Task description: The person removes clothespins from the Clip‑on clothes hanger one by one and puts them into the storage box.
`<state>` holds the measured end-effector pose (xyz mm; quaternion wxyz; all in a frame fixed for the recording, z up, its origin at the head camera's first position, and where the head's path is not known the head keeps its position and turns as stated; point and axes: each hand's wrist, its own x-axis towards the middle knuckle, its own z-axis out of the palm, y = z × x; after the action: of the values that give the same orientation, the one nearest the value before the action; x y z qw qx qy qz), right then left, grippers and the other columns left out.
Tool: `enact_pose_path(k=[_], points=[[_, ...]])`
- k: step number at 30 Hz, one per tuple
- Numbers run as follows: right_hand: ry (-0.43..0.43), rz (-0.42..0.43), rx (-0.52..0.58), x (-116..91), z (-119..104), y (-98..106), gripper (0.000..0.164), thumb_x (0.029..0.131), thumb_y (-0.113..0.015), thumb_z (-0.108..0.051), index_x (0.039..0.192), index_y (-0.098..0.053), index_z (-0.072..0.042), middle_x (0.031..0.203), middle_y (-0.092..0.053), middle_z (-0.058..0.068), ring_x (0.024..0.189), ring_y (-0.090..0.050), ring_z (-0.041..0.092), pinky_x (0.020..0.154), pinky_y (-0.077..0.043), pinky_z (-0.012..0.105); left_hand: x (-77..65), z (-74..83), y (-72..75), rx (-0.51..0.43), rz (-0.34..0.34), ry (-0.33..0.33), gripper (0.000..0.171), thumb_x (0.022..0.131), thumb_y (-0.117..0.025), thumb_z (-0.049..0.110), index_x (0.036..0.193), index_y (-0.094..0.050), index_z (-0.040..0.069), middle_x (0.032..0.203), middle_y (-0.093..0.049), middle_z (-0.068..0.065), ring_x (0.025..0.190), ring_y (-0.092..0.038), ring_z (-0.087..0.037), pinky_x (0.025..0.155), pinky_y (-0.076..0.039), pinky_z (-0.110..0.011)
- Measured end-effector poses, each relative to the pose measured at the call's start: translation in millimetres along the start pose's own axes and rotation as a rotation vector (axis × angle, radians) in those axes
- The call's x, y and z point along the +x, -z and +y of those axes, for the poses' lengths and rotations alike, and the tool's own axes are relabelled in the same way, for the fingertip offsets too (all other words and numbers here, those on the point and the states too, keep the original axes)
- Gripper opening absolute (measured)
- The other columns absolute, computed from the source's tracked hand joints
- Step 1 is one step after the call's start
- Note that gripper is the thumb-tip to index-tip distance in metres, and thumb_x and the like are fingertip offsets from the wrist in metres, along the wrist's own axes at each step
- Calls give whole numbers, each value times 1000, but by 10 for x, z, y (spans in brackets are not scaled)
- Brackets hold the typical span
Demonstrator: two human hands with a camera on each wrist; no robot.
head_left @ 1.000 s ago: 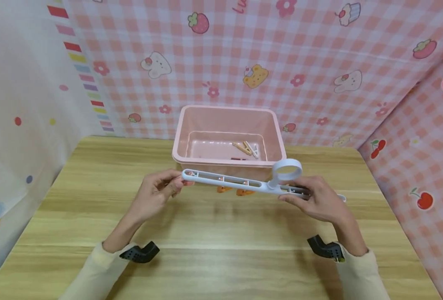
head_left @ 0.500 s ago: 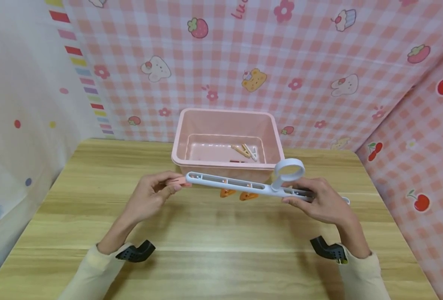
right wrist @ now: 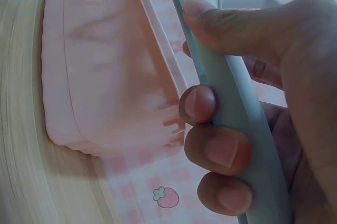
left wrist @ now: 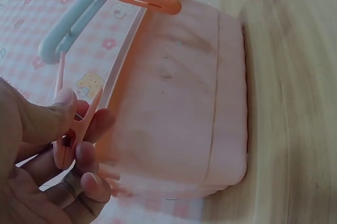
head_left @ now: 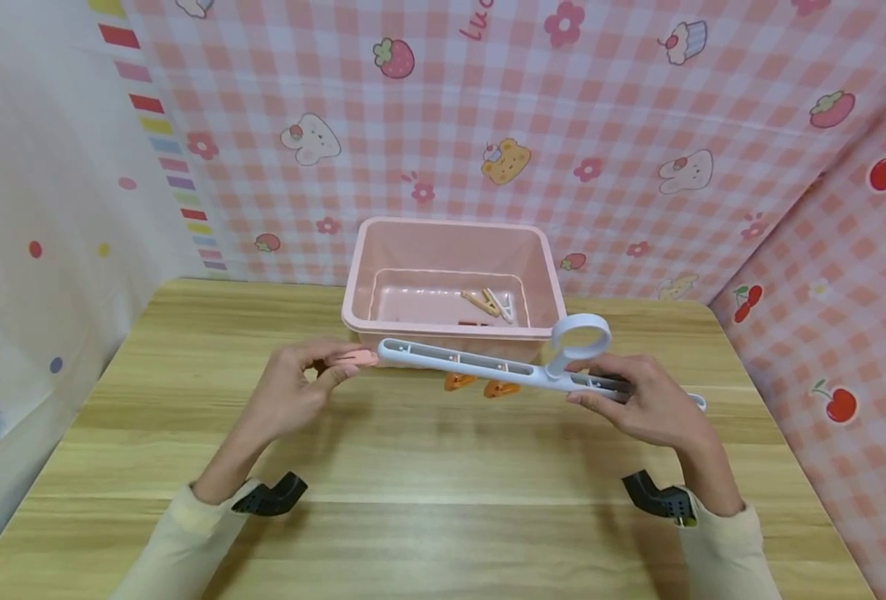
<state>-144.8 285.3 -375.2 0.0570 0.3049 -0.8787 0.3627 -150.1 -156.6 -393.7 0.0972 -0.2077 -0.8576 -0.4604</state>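
Observation:
My right hand (head_left: 641,398) grips a pale blue clip hanger bar (head_left: 412,353), fingers wrapped round it in the right wrist view. A ring hook (head_left: 600,340) rises from the bar near that hand. Two orange clothespins (head_left: 500,389) hang beneath its middle. Off the bar's left end, my left hand (head_left: 292,390) pinches a pink clothespin (head_left: 356,357) between thumb and fingers. In the left wrist view, the two prongs of this clothespin (left wrist: 81,125) are spread apart, one tip close below the rounded end of the bar (left wrist: 50,49).
Behind the bar, a pink plastic box (head_left: 555,275) stands on the wooden table (head_left: 443,533). Inside it lie a tan clothespin (head_left: 480,302), a white clothespin (head_left: 504,304) and a dark red piece (head_left: 473,323). Pink checked cloth (head_left: 443,108) hangs at the back.
The pink clothespin in my left hand has come away from the bar's end, moving slightly left. The bar, in my right hand, has shifted a little to the right.

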Motion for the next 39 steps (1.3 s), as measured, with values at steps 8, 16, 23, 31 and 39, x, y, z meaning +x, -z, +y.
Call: enact_pose_path(k=[8,16,23,31,39], points=[[-28,7,-17,-13,-7,46,29,85,-83,-5,112,-76,-10,91,-78,2,68,-63,0,63,-54,17,72,15,68,3,32,75,22,100,-69,20,117,-77,9,99,-78,-7,72,-56,-12,57,-42,-25],[-23,11,-2,-11,1,54,28,85,-83,-4,110,-76,-11,90,-78,0,68,-64,0,62,-54,17,168,25,98,-35,58,65,21,98,-71,20,117,-77,11,98,-78,-5,74,-56,-13,60,-44,-25],[-26,8,1,-28,-11,61,28,85,-82,-4,111,-76,-12,91,-78,2,71,-66,0,64,-55,17,295,81,125,-35,74,57,23,98,-72,21,117,-76,9,104,-79,-7,79,-62,-12,68,-50,-24],[-24,4,10,-26,-14,71,27,85,-82,-4,111,-76,-13,92,-78,1,72,-67,0,64,-56,19,466,161,171,-70,63,94,25,97,-73,23,118,-76,9,110,-78,-9,87,-61,-12,74,-50,-22],[-21,1,-4,-28,-17,70,28,85,-82,-5,111,-76,-13,91,-78,0,71,-65,0,65,-54,16,652,201,192,-83,52,111,24,97,-73,22,116,-76,8,111,-78,-9,91,-63,-15,78,-51,-21]])
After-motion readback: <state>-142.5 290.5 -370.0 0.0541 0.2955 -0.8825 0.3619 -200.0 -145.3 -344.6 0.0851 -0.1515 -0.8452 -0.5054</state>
